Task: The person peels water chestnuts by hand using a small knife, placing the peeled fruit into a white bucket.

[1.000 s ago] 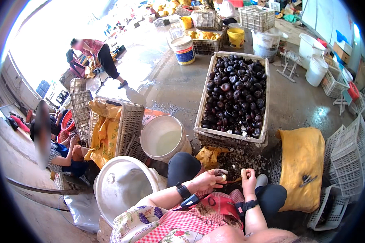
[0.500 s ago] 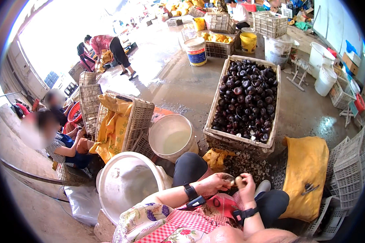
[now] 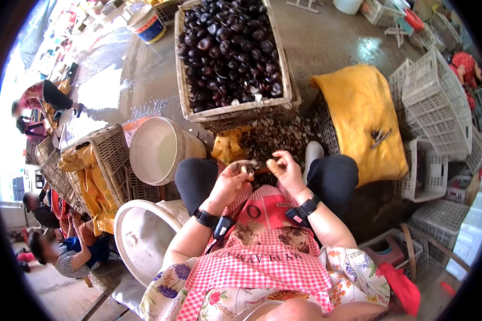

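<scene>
Between the knees [image 3: 194, 181], the left hand [image 3: 233, 178] curls round a pale piece [image 3: 245, 169] — best gripped lightly but steadily — while the right hand [image 3: 287, 172] curls half-closed nearby, its hold unclear.

I'm in what looks like a produce-handling shed or workshop: the bare floor [image 3: 340, 27] shines wet at the top of the frame, a big crate [image 3: 238, 109] of dark round produce [image 3: 227, 51] stands at top centre, and scraps [image 3: 276, 136] litter the ground below. Plastic crates [image 3: 436, 101] crowd the right, a pale bucket [image 3: 190, 147] stands left of centre, and 2 people [image 3: 79, 254] sit at lower left
</scene>
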`<state>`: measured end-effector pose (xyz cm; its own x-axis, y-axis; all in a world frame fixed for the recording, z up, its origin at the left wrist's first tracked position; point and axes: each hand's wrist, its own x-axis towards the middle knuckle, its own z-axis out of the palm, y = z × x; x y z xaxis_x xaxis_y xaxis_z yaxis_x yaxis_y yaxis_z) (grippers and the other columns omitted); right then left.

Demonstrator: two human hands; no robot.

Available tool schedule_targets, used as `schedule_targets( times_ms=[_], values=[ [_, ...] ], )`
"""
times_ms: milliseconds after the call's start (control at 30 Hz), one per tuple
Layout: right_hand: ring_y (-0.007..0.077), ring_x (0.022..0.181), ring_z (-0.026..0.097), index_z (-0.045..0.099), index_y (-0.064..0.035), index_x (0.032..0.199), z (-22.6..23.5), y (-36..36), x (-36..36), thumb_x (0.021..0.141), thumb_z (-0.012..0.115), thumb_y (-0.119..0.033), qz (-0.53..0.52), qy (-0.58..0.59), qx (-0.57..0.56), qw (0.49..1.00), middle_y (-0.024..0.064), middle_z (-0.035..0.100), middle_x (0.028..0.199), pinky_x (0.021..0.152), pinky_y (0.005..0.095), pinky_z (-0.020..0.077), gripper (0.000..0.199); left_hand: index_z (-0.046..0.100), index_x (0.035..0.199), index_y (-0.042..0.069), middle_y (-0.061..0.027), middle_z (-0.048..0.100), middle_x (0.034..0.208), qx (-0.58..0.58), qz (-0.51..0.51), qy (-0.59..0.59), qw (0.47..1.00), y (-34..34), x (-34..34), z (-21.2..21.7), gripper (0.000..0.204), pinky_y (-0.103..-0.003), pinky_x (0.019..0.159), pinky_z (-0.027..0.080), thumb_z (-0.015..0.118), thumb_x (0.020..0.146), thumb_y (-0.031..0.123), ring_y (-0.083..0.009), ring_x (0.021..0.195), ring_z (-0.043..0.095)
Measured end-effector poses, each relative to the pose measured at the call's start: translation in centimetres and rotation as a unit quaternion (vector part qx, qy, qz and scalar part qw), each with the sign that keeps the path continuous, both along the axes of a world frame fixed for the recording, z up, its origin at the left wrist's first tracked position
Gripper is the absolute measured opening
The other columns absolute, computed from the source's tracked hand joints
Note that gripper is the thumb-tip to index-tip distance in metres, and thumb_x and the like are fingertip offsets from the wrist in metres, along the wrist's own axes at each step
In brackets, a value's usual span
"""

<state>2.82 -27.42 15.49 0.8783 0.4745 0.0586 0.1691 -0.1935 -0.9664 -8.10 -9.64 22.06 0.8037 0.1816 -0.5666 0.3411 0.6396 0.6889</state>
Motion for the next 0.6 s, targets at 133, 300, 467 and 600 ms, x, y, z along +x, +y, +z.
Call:
schedule_targets(
  times_ms=[133, 300, 467, 600],
  values=[
    [0.0213, 0.069, 0.062, 0.064, -0.0080, 0.101, 2.9, 0.4, -0.3, 0.083, 0.075, -0.042, 0.014, -0.111, -0.049, 0.993, 0.0077, 0.064, 0.081, 0.061, 0.0335, 0.0502, 0.040, 0.053, 0.121, 0.002, -0.0054, 0.065, 0.095, -0.050, -0.030, 0.019, 0.998, -0.1, 0.2, -0.2, 0.027, -0.025, 0.070, 0.055, 0.058, 0.095, 0.001, -0.0144, 0.086, 0.065],
    [0.0200, 0.066, 0.059, 0.063, -0.0068, 0.103, -1.5, -0.2, 0.4, 0.086, 0.075, -0.036, -0.023, 0.052, -0.036, 0.998, 0.0067, 0.061, 0.076, 0.061, 0.0305, 0.0488, 0.036, 0.053, 0.126, -0.001, -0.0085, 0.063, 0.106, -0.029, -0.028, 0.021, 0.999, 0.6, 0.3, -0.2, 0.030, -0.027, 0.080, 0.057, 0.057, 0.096, 0.004, -0.0170, 0.091, 0.066],
    [0.0226, 0.069, 0.063, 0.062, -0.0071, 0.102, 2.6, 0.5, 0.2, 0.084, 0.073, -0.047, 0.054, -0.070, -0.066, 0.994, 0.0072, 0.063, 0.080, 0.063, 0.0316, 0.0502, 0.045, 0.055, 0.125, -0.001, -0.0090, 0.064, 0.103, -0.035, -0.042, 0.044, 0.998, 0.9, -0.1, -0.1, 0.029, -0.028, 0.080, 0.057, 0.055, 0.097, 0.004, -0.0175, 0.089, 0.066],
    [0.0213, 0.074, 0.062, 0.061, -0.0070, 0.104, 0.1, -0.1, 1.6, 0.084, 0.072, -0.050, 0.009, 0.000, -0.055, 0.998, 0.0080, 0.063, 0.081, 0.066, 0.0310, 0.0502, 0.048, 0.055, 0.127, -0.003, -0.0096, 0.066, 0.100, -0.015, -0.062, 0.013, 0.998, 1.0, 0.7, 0.5, 0.030, -0.027, 0.078, 0.056, 0.053, 0.098, 0.003, -0.0164, 0.087, 0.066]
  ],
)
